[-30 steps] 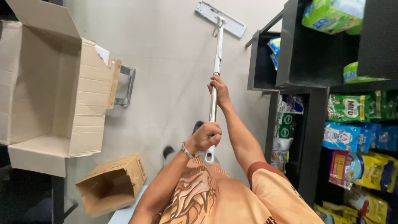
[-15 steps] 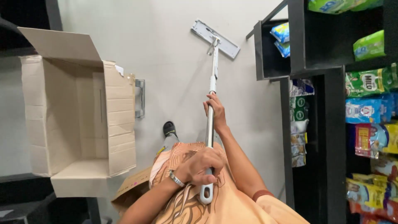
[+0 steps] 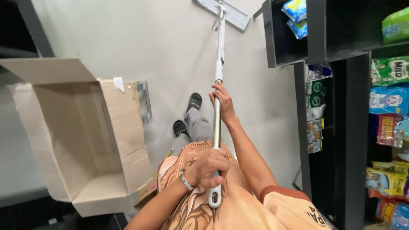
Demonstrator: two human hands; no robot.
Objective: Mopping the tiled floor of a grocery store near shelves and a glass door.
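Pale grey floor (image 3: 128, 38) filled the upper left of the head view, with a black shelf (image 3: 341, 106) of snack packets (image 3: 390, 102) along its right edge, the shelf cut off at the frame's right and bottom. The mop (image 3: 218, 85) ran from the person's chest up the frame; its flat head (image 3: 221, 12) lay on the floor near the shelf's corner and was clipped by the top edge, so its far end could not be seen. The right hand (image 3: 223, 102) was wrapped around the middle of the pole, fingers curled shut on it, thumb side hidden behind the pole. The left hand (image 3: 208, 168) gripped the pole near its top end, fingers closed over it, a metal bracelet (image 3: 185, 181) at the wrist; only the pole's looped end (image 3: 214, 196) showed below the fist. Two black shoes (image 3: 187, 115) stood on the floor just left of the pole, the legs mostly hidden by the orange patterned shirt (image 3: 213, 213). An open cardboard box (image 3: 85, 136) stood at the floor's left edge, its base out of sight. A small clear object (image 3: 144, 102) beside the box was hard to make out.
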